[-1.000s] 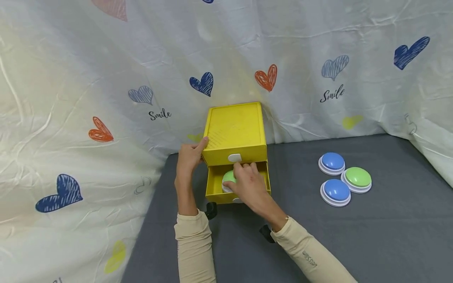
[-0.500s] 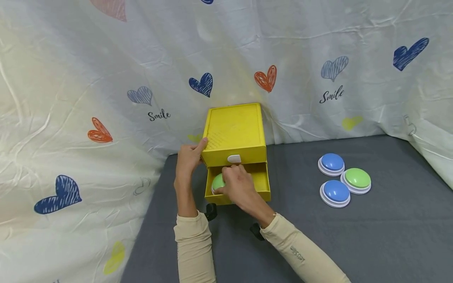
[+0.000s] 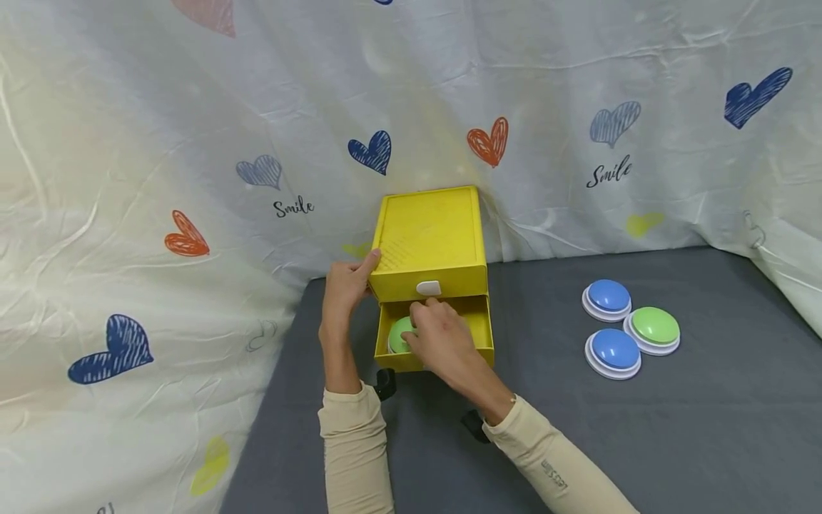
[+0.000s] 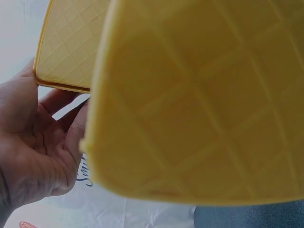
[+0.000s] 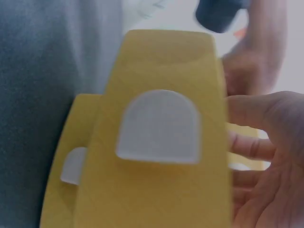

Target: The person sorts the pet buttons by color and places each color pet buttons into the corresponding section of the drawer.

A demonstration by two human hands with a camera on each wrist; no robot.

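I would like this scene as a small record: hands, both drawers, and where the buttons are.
left hand: grips yellow cabinet, left side
right hand: at lower drawer, beside green button; contact unclear
upper drawer: closed
lower drawer: pulled out, holding green button
on table, right of cabinet: far blue button, near blue button, second green button

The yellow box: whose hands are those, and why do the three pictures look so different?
Those belong to one person, not a robot. The wide picture looks down from the person's head; the close-ups look out from each wrist. The left hand holds the front corner of the yellow drawer cabinet. The right hand reaches into the cabinet's open lower drawer, beside a green domed button; I can't tell whether it touches it. On the grey table sit two blue domed buttons and another green one.
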